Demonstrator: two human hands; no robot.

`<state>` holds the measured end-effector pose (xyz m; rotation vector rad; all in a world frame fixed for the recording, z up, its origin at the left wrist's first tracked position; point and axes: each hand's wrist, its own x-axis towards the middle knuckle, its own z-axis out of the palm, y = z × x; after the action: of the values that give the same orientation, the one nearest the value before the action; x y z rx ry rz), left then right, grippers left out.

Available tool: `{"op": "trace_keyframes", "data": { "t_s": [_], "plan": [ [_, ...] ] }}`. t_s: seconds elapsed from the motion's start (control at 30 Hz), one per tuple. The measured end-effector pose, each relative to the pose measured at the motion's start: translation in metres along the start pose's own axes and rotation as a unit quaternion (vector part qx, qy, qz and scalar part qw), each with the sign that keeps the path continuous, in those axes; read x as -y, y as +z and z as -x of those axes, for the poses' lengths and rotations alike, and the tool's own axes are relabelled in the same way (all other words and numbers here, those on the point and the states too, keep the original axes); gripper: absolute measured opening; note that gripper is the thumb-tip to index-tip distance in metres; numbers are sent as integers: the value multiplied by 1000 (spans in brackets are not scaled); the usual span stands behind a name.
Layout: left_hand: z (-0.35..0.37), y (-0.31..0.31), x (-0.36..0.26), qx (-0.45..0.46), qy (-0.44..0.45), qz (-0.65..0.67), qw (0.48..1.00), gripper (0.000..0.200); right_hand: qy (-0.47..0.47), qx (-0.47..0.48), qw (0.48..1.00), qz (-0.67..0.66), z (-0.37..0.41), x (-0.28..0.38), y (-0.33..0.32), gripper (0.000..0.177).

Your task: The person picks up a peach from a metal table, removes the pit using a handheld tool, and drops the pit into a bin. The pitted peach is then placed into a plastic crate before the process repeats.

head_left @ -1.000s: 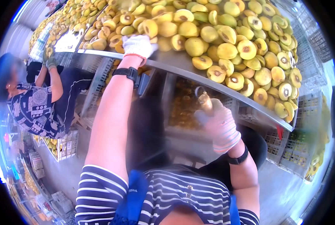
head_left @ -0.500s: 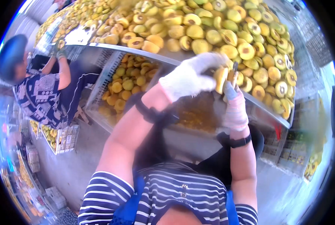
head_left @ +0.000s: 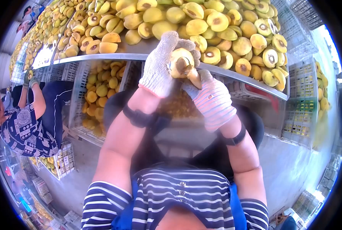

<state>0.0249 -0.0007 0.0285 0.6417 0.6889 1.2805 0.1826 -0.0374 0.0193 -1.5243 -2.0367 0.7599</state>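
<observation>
In the head view my left hand [head_left: 159, 65], in a white knit glove, is closed around a halved yellow peach [head_left: 177, 61], its cut face and brown pit area turned up. My right hand [head_left: 215, 101], in a glove with pink and blue stripes, grips a small tan-handled pitting tool [head_left: 194, 79]. The tool meets the peach at its brown centre; its tip is hidden there. Both hands are just over the near edge of a metal table [head_left: 134, 56] heaped with halved peaches [head_left: 219, 22].
Below the table edge, a crate [head_left: 79, 88] of peaches stands at left, and more crates [head_left: 299, 111] stand at right. A co-worker in a patterned shirt [head_left: 29, 126] sits at left by a white basket [head_left: 65, 159]. My knees are under the table.
The view has shifted. My hands have come closer to my body, and the tool, earlier upright beside a peach piece, is now against the peach's centre in my left hand.
</observation>
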Motion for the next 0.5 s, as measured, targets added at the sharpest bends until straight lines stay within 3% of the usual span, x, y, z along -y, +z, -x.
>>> {"op": "trace_keyframes", "data": {
  "t_s": [0.03, 0.1, 0.17, 0.23, 0.3, 0.37, 0.4, 0.47, 0.5],
  "plan": [
    [1, 0, 2, -16, 45, -107, 993, 34, -8, 13, 999, 35, 0, -1, 0, 35],
    [2, -5, 0, -8, 44, -120, 992, 42, -18, 27, 997, 67, -1, -3, 3, 33],
    [6, -8, -1, 0, 45, -129, 991, 53, -87, 65, 980, 169, 2, -9, 9, 26],
    [8, -7, -7, -5, 90, -310, 946, 52, -62, 71, 983, 155, 1, -12, 19, 21],
    [10, -7, -13, -11, 42, -258, 965, 51, -35, 76, 987, 139, 2, -8, 23, 18],
    [10, -7, -14, -17, -7, -205, 979, 51, -13, 46, 999, -12, 6, -3, 23, 27],
    [8, -6, -15, -23, -9, -216, 976, 51, -12, 46, 999, -12, 6, -5, 23, 27],
    [7, -8, -15, -29, -15, -228, 973, 51, -41, 76, 989, 116, 4, -10, 27, 26],
    [7, -9, -14, -12, -22, -177, 984, 50, -39, 77, 989, 116, 3, -17, 31, 26]
  ]
}}
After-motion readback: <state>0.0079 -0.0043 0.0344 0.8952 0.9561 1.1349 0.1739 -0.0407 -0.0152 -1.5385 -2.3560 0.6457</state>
